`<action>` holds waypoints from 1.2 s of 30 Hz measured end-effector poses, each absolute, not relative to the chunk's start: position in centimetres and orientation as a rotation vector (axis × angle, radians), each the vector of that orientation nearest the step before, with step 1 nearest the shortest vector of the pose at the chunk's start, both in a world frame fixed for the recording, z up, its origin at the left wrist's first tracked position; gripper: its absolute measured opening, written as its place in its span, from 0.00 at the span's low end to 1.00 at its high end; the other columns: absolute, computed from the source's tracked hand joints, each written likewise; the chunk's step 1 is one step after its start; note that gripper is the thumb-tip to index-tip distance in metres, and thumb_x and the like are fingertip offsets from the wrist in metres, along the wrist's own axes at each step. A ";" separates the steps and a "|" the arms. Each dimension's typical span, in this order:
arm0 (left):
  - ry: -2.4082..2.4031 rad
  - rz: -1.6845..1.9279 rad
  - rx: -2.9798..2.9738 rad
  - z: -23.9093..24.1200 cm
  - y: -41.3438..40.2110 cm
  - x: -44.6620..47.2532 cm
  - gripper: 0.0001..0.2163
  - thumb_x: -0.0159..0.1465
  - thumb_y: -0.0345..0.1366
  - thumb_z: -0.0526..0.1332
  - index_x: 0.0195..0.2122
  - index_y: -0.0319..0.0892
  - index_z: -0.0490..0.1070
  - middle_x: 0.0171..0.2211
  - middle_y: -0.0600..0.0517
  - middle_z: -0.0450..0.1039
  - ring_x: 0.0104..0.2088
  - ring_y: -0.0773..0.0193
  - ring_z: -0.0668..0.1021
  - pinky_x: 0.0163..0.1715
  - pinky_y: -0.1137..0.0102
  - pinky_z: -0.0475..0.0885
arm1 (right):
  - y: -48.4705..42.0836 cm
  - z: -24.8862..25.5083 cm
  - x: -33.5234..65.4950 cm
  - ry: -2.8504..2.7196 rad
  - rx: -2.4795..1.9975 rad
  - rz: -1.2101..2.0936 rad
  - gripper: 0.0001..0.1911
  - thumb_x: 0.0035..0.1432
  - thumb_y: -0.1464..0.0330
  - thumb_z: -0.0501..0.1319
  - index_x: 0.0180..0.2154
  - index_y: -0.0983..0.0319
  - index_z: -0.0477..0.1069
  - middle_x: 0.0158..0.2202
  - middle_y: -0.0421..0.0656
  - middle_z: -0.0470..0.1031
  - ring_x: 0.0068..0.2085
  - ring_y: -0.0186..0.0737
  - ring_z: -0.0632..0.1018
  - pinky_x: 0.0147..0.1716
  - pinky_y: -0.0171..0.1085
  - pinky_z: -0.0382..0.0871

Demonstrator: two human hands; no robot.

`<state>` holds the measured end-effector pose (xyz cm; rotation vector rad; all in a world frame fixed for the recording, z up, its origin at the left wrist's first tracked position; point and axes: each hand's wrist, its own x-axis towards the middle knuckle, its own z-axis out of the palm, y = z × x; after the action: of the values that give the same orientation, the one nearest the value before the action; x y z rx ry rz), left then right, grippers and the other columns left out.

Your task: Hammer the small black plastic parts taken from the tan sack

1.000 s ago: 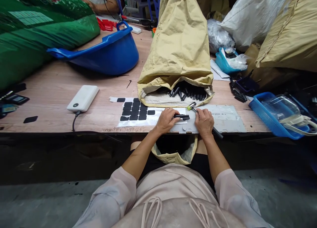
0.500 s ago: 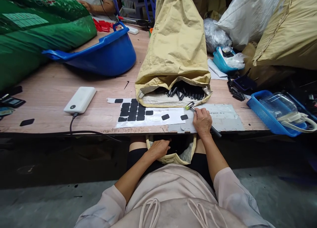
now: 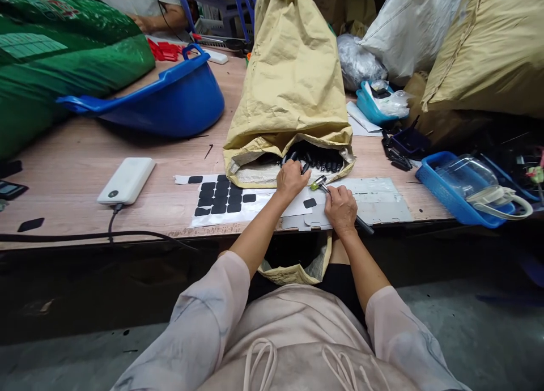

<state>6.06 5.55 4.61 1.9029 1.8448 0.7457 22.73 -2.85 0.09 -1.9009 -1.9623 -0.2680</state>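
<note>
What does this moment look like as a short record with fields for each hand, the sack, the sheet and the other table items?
left hand: at the mouth of the tan paper sack, fingers on a black plastic part
right hand: gripping a small hammer with a yellow-green head
sack: lying on the wooden table, black parts inside
white sheet of black adhesive pads: left of the hands
other: white power bank, blue plastic basin
</note>
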 end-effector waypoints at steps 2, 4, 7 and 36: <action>1.938 0.613 1.883 4.6 6.5 6.7 0.08 0.66 0.39 0.65 0.41 0.42 0.79 0.50 0.39 0.78 0.53 0.44 0.79 0.50 0.58 0.75 | -2.9 0.1 22.7 -1.963 -1.894 -0.258 0.14 0.69 0.69 0.56 0.52 0.60 0.76 0.43 0.49 0.73 0.44 0.48 0.68 0.41 0.42 0.60; 2.009 0.499 1.840 4.8 6.8 7.2 0.09 0.67 0.39 0.64 0.43 0.43 0.79 0.50 0.40 0.79 0.53 0.44 0.79 0.49 0.58 0.74 | -2.9 0.1 22.7 -1.962 -1.896 -0.249 0.14 0.69 0.69 0.56 0.52 0.60 0.76 0.43 0.49 0.73 0.44 0.48 0.68 0.41 0.42 0.59; 2.067 0.393 1.751 5.3 6.9 7.4 0.09 0.66 0.41 0.63 0.43 0.44 0.80 0.49 0.40 0.81 0.52 0.45 0.80 0.48 0.58 0.74 | -2.8 0.2 22.7 -1.964 -1.905 -0.247 0.14 0.68 0.69 0.57 0.52 0.61 0.76 0.43 0.49 0.73 0.44 0.48 0.68 0.41 0.42 0.59; 1.340 0.791 2.146 -0.1 -0.3 -0.3 0.06 0.63 0.38 0.69 0.40 0.45 0.80 0.37 0.50 0.76 0.43 0.55 0.75 0.45 0.62 0.70 | -5.0 2.1 22.7 -1.793 -1.486 0.059 0.18 0.72 0.66 0.53 0.54 0.60 0.77 0.43 0.49 0.78 0.45 0.45 0.78 0.46 0.41 0.73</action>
<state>-0.34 -0.35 -0.07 2.1461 1.3401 0.7915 22.72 -4.97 2.10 -1.4859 -1.7933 0.0587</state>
